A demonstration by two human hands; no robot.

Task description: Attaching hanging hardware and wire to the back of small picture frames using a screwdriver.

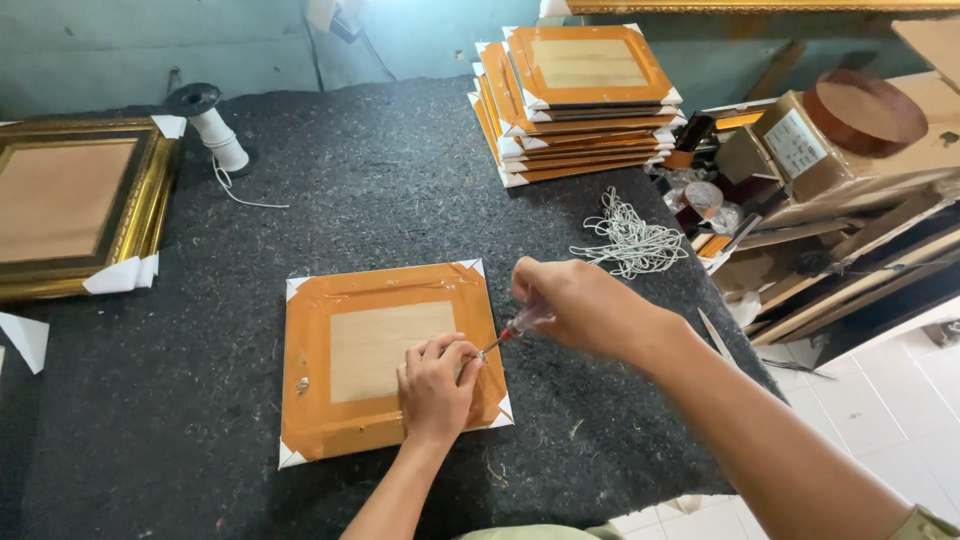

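A picture frame lies back side up on the dark felt table, sealed with orange-brown tape and fitted with white corner guards. My left hand presses on its right edge, fingertips pinched around something small at the spot where a tool tip meets the frame. My right hand grips a small screwdriver with a clear red handle, its tip pointing down-left at my left fingers. A small metal fitting sits on the frame's left edge.
A stack of similar taped frames stands at the back. A bundle of white cord lies to their front right. A cord spool and gilded frames are at left. Cluttered boxes and boards sit beyond the table's right edge.
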